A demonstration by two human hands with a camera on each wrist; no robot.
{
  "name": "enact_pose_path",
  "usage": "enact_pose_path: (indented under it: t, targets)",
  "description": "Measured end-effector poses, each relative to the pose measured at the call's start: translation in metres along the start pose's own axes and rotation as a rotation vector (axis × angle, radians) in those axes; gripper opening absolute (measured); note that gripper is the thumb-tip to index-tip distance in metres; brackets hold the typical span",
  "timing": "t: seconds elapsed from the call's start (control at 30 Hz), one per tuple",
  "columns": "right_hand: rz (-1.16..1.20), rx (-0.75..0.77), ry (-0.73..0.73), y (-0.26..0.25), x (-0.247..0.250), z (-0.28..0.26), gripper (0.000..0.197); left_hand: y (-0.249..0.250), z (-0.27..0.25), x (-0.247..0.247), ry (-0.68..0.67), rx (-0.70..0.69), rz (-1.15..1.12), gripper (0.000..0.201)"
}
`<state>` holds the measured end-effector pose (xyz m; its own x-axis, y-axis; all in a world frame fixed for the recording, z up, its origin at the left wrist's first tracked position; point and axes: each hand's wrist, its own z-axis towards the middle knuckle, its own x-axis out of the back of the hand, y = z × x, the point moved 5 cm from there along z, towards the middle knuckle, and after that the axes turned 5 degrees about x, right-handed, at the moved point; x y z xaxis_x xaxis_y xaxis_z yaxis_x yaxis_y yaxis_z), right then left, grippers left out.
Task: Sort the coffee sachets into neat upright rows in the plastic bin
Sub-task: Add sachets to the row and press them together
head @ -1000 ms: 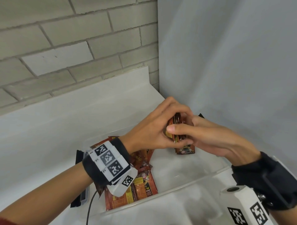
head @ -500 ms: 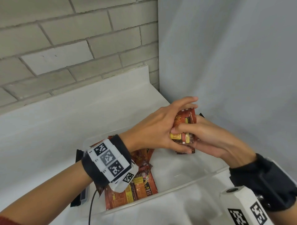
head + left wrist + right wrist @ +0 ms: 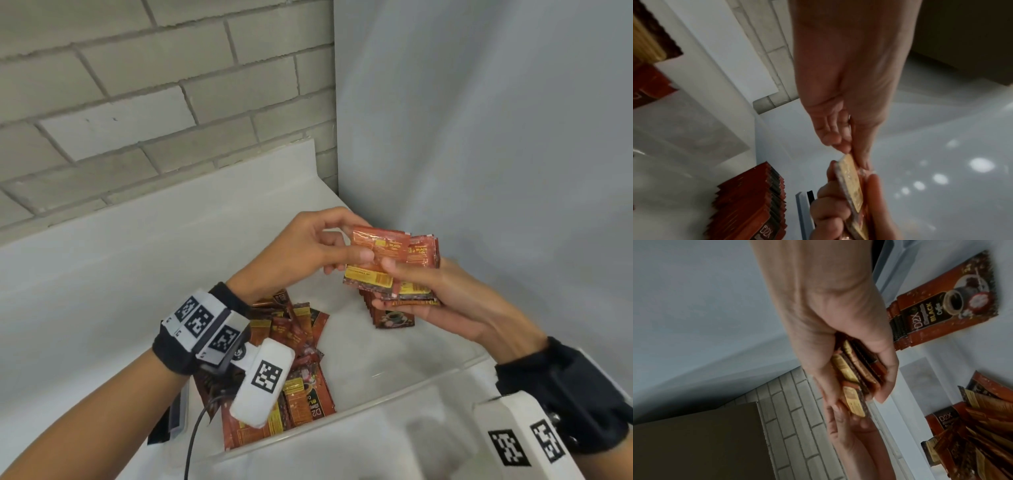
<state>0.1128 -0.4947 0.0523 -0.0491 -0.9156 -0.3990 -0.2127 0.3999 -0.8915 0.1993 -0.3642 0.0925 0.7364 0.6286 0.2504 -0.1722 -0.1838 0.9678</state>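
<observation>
Both hands are raised above the clear plastic bin. My right hand grips a small stack of red-brown coffee sachets, thumb across the front and fingers beneath. My left hand pinches the front sachet of that stack at its left edge. An upright row of sachets stands at the bin's far side below the hands; the same row shows in the left wrist view. A loose heap of sachets lies at the bin's left end, partly hidden by my left wrist.
The bin sits in a corner, with a brick wall behind a white ledge and a grey wall to the right. A black and grey device with a cable lies left of the bin. The bin floor between heap and row is bare.
The hands were cupped together around the stack low by the upright row. Now they are lifted and spread, the sachets' faces turned toward me, and the left hand pinches the front sachet.
</observation>
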Motion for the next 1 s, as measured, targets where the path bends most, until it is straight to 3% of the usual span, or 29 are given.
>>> enact_pose_path:
  t: [0.13,0.2,0.23,0.37,0.53,0.73,0.87,1.0]
  targets:
    - [0.117,-0.05,-0.006,0.009,0.002,0.0,0.096,0.003,-0.003,0.008,0.015,-0.063,-0.108,0.013]
    - [0.142,-0.089,-0.025,0.014,0.002,0.0,0.108,0.005,-0.005,0.004,-0.059,-0.11,-0.131,0.011]
    - [0.15,-0.098,-0.041,0.014,0.001,0.001,0.105,0.005,-0.006,0.001,-0.107,-0.13,-0.123,0.012]
    - [0.138,-0.081,-0.096,0.009,-0.004,-0.002,0.058,0.005,-0.007,-0.005,-0.227,-0.179,-0.055,0.021]
    - [0.136,-0.064,-0.011,0.006,-0.002,-0.001,0.022,0.006,-0.005,-0.005,-0.137,-0.177,-0.032,0.018]
    - [0.205,0.024,0.104,-0.003,0.005,-0.001,0.029,0.007,0.003,-0.002,0.105,-0.067,-0.042,0.025]
    - [0.23,0.049,0.125,-0.005,0.011,-0.003,0.029,0.002,0.003,-0.01,0.009,0.05,-0.084,0.045]
    - [0.169,0.062,0.143,-0.001,0.018,-0.005,0.043,0.004,0.008,-0.014,-0.018,0.0,-0.002,0.032]
